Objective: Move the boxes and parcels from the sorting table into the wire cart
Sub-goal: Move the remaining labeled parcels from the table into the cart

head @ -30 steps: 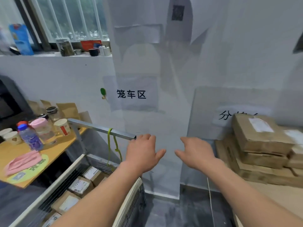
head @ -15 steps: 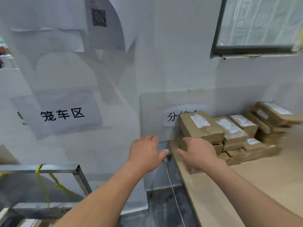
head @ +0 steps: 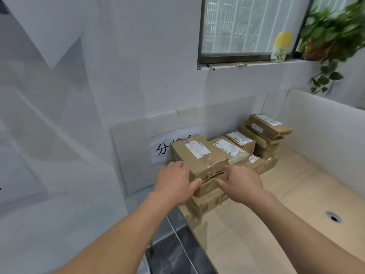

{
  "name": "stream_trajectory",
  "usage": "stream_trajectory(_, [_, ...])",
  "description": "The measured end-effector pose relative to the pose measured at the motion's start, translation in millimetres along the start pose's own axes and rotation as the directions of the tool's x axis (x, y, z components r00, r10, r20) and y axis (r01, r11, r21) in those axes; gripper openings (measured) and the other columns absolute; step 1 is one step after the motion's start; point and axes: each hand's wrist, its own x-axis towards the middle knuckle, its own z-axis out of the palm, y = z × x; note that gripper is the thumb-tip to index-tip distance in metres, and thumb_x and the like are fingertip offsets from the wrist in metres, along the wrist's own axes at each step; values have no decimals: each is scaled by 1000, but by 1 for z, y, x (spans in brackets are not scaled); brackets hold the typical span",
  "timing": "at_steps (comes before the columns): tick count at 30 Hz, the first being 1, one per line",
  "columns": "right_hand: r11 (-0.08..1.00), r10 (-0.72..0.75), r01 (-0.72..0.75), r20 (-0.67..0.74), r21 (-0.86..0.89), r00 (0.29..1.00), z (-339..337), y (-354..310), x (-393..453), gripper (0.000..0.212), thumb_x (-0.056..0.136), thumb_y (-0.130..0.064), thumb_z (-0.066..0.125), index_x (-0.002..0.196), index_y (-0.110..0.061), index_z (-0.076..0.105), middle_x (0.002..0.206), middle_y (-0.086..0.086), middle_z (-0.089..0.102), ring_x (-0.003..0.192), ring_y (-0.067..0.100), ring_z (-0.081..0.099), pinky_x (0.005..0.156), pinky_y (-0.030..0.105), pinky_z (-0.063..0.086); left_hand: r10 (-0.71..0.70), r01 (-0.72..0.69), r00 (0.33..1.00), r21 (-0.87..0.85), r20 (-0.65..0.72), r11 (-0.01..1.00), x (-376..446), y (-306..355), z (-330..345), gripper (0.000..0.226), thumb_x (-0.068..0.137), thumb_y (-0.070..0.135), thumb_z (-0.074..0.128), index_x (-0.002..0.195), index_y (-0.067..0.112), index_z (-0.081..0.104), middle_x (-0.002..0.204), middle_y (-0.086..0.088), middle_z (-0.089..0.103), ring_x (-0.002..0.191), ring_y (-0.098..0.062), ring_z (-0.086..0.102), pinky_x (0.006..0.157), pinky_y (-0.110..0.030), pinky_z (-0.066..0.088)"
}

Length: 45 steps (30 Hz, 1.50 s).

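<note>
Sorting table [head: 276, 230]: pale wood-look top, round grommet hole [head: 333, 217] toward its right; white panel [head: 324, 123] upright along the far right side; near left edge borders dark tiled floor [head: 173, 256]. Bare top lies between the stacks and the near edge.

Cardboard boxes, brown, flat, rectangular, with white printed labels, stacked against the wall at the table's far left corner. Top box [head: 197, 155]: taped seam, creased front edge, resting on further boxes. Neighbouring boxes [head: 235, 147] just beside it; a taller stack [head: 264, 133] farther right.

Left hand [head: 173, 182]: fingers straight, against the top box's left end, thumb at its front corner. Right hand [head: 241, 182]: fingers extended, touching the front edge. Neither hand clenched.

Wire cart: out of view.
</note>
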Motion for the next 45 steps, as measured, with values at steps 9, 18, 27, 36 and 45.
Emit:
stream_trajectory(9, [994,113,-113,-16,9,993,-3,69,31,39,94,-51,52,117,-22,63,104,-1,70,104,24,65,71,33,47,116,-116,993,15,16,993,64,56,11,56,96,65,40,131,23,52,126,1,58,118,-22,53,88,-39,44])
stream_trajectory(18, [981,192,-192,-21,30,981,-10,135,61,31,91,-51,52,104,-24,60,97,-2,67,96,25,64,64,33,42,144,-144,989,-13,24,989,123,108,14,59,96,66,42,131,20,53,128,0,57,119,-24,52,91,-41,47])
stream_trajectory(27, [954,296,-294,-20,63,955,-14,190,77,39,92,-52,52,116,-23,63,112,-1,69,107,25,63,69,33,43,224,-223,974,-42,23,974,183,159,27,62,96,65,40,136,19,51,133,0,57,122,-22,52,89,-39,50])
stream_trajectory(36, [865,489,-478,-45,154,871,-14,243,121,47,94,-51,55,132,-25,60,131,1,63,123,26,57,89,37,51,196,-170,979,-298,61,939,281,195,54,54,99,57,46,130,14,57,128,-4,63,114,-24,59,86,-38,49])
stream_trajectory(45, [734,625,-574,-31,363,780,6,302,219,76,97,-57,55,157,-14,36,161,5,39,148,26,35,119,39,31,201,-111,971,-500,130,859,391,224,94,36,98,51,50,101,18,62,92,7,64,85,-14,59,72,-33,50])
